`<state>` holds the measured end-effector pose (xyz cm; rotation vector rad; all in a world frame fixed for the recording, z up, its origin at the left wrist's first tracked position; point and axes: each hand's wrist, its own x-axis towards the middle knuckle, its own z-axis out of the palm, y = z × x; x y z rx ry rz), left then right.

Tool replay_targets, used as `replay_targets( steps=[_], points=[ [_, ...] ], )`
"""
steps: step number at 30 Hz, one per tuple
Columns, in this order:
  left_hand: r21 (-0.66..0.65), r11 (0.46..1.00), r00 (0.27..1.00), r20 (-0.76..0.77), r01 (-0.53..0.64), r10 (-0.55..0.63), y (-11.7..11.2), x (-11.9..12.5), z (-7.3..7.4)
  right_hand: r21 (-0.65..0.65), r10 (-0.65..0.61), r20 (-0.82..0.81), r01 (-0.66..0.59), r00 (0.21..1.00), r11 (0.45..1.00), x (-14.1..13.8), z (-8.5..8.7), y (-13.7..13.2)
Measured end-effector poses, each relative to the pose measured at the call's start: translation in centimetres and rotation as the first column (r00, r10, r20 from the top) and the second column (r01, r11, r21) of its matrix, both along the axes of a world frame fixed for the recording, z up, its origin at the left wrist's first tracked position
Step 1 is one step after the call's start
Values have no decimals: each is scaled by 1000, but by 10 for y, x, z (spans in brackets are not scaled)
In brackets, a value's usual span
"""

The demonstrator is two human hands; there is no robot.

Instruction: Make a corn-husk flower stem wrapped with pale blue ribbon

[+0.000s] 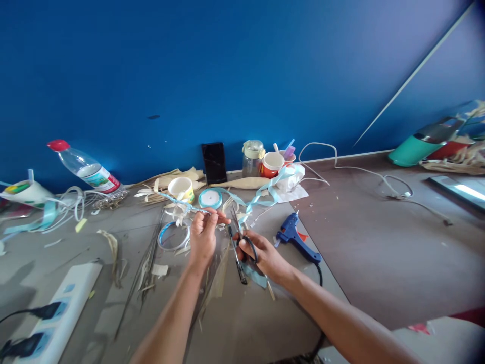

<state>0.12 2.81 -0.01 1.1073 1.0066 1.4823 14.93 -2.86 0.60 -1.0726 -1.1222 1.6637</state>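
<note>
My left hand (204, 235) pinches a thin stem wrapped in light blue ribbon (176, 200), which slants up to the left. In my right hand (261, 253) is a pair of scissors (237, 222) with black handles, its blades pointing up and away from me. Between the two hands a black pen (238, 263) lies on the table. Just beyond my left hand rests a spool of light blue ribbon (210, 198). A roll of tape (173, 236) lies to the left of that hand, and a blue glue gun (297, 237) to the right of my right hand.
Along the blue wall stand a tilted plastic bottle (93, 172), a phone (214, 163), a clear jar (253, 159) and paper cups (272, 164). A white power strip (71, 298) sits at the left front. Corn husks (242, 183) and thin dark stems (146, 263) are scattered about.
</note>
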Motion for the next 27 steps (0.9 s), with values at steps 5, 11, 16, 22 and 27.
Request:
replay_targets(
  steps=[5,11,16,22,27],
  points=[
    [-9,1000,1000,12,16,-16,0,0,0,-8,-15,6,15,1000,1000,0,-2,0],
    [0,1000,999,19,26,-26,0,0,-1,-7,-25,-15,25,1000,1000,-1,-3,0],
    [-6,1000,999,26,27,-27,0,0,-2,-14,-26,-14,26,1000,1000,-2,0,0],
    [2,1000,1000,8,23,-23,-1,-1,-1,13,-8,16,7,1000,1000,-1,1,-1],
    [-13,999,999,11,38,-38,-2,-1,0,71,0,77,-6,997,997,0,-2,0]
  ],
)
